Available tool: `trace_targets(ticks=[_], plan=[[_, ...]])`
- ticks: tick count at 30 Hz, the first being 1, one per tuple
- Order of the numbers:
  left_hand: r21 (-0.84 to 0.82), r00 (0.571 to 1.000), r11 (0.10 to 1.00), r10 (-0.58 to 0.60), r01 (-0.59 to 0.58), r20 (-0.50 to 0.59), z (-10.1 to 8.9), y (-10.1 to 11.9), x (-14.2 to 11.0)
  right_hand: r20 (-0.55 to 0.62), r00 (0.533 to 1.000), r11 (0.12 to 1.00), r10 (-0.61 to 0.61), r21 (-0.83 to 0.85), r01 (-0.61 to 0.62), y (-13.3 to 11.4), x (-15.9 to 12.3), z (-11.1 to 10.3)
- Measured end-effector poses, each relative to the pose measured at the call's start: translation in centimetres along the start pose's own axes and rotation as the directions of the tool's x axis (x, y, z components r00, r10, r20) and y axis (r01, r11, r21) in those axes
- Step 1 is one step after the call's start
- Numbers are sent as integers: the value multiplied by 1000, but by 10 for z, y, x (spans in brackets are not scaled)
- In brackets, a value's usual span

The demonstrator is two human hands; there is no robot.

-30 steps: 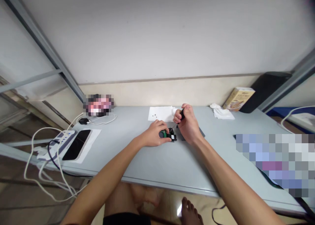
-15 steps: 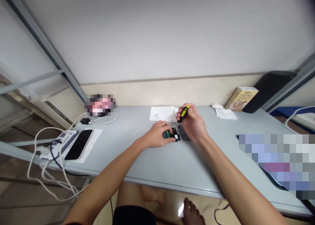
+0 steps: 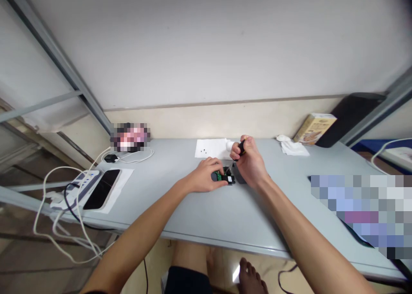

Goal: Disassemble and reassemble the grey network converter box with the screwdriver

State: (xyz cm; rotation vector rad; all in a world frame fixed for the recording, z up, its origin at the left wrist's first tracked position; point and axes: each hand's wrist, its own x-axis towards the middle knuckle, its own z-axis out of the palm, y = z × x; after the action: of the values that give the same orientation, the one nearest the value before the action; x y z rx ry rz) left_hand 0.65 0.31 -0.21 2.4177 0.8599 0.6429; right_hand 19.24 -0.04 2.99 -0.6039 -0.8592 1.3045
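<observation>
Desktop (image 3: 193,212): uniform pale blue-grey. Centre of frame: circuit board (image 3: 219,176), green; screwdriver handle (image 3: 241,147), black; paper sheet (image 3: 210,148), white with small dark specks. Right of frame: carton (image 3: 314,129), pale yellow with a brownish printed picture. Left of frame: smartphone screen (image 3: 102,189), black; power strip (image 3: 84,183), white and blue-grey.

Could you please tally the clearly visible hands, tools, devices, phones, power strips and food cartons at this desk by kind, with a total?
Hands: 2, the left hand and right hand
Tools: 1, the screwdriver in the right hand
Devices: 1, the small black device in the left hand
Phones: 1
Power strips: 1
Food cartons: 1
Total: 7
</observation>
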Motion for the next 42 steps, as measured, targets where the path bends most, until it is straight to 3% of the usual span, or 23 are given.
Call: trace_targets(ticks=[10,17,22,33,42], plan=[[10,1000,1000,-2,2,0,-2,4,0,22,999,997,-36,-63,38,-4,1,-5],[2,1000,1000,-3,3,-8,0,2,1,13,1000,1000,-13,17,12,-4,0,-2],[-7,1000,1000,-14,14,8,-1,1,1,3,999,999,-42,-26,43,-4,-3,1],[18,999,999,-43,43,16,-2,1,2,106,989,972,-108,-199,127,-7,1,-9],[-20,1000,1000,-24,24,-11,-1,1,2,29,999,999,-42,33,41,-6,-1,0]])
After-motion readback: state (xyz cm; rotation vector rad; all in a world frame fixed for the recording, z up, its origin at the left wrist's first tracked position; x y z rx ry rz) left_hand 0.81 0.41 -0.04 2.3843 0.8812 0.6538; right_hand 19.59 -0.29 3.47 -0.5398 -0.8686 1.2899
